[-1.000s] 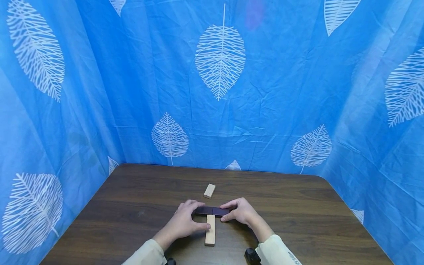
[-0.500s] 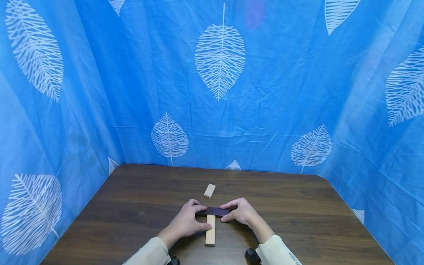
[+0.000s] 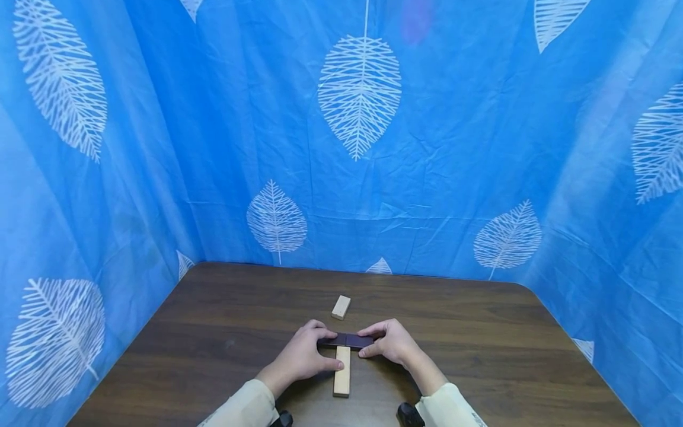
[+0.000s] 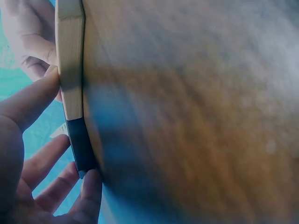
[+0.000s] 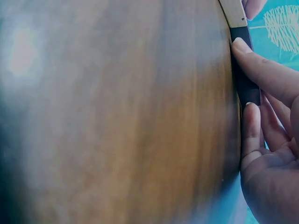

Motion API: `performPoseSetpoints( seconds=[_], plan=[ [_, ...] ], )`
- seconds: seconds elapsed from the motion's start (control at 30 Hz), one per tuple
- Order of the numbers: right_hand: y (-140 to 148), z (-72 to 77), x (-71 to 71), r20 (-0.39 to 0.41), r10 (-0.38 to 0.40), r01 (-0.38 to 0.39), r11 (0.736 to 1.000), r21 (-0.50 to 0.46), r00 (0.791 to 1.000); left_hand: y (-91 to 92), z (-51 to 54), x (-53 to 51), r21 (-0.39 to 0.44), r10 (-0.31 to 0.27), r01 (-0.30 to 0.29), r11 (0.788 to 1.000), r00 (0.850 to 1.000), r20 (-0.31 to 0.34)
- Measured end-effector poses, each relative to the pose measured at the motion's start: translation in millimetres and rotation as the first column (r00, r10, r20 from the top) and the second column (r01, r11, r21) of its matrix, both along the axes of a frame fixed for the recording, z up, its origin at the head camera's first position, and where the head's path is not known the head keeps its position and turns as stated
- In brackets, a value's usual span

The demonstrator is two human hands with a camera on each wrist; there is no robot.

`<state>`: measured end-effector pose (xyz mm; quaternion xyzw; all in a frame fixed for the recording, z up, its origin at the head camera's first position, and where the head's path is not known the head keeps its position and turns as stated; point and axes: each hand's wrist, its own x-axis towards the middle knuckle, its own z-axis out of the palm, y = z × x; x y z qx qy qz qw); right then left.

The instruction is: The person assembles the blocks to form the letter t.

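Note:
Two dark wooden blocks lie end to end on the table in the head view: a left one [image 3: 333,341] and a right one [image 3: 360,342]. A light wooden block [image 3: 342,384] meets their near side at the seam, so the three form a T. My left hand [image 3: 301,354] spans the left part, its thumb touching the light block and its fingertips against the left dark block, as the left wrist view also shows. With thumb and fingers my right hand [image 3: 392,343] pinches the right dark block [image 5: 243,77], partly covering its outer end.
Beyond the T lies another light wooden block [image 3: 341,308], set at a slant. The brown table [image 3: 480,356] ends at a blue leaf-print curtain [image 3: 427,178] at the back and sides.
My left fingers have shifted rightward, farther onto the left dark block. The right hand keeps its pinch, and the blocks look unmoved. The head view has swung slightly.

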<state>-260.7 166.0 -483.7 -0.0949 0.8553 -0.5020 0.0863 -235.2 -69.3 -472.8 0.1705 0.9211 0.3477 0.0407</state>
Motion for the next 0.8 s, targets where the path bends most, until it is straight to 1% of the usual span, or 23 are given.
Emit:
performPoseSetpoints(
  seconds=[0.17,0.27,0.47,0.57,0.8],
  plan=[
    [-0.5,3.1,1.5,-0.009,0.005,-0.005,1.000,0.010,1.000,-0.2,1.1,-1.4,-0.012,-0.005,0.004,1.000,1.000,-0.018],
    [-1.0,4.8,1.8,-0.025,0.013,-0.012,0.999,0.034,1.000,-0.1,1.7,-2.2,-0.013,-0.003,0.003,1.000,1.000,-0.013],
    [-3.3,7.2,1.8,-0.091,0.044,-0.033,0.993,0.116,0.995,0.3,3.7,-2.6,-0.022,-0.012,0.012,1.000,1.000,-0.002],
    [-4.4,8.3,2.7,-0.106,0.050,-0.034,0.988,0.147,0.993,0.6,5.4,-2.2,-0.026,-0.020,0.020,0.999,1.000,0.008],
    [-5.0,8.8,4.5,-0.122,0.053,-0.034,0.987,0.160,0.991,0.8,7.5,-2.3,-0.050,-0.042,0.043,0.998,0.999,0.014]
  ],
)
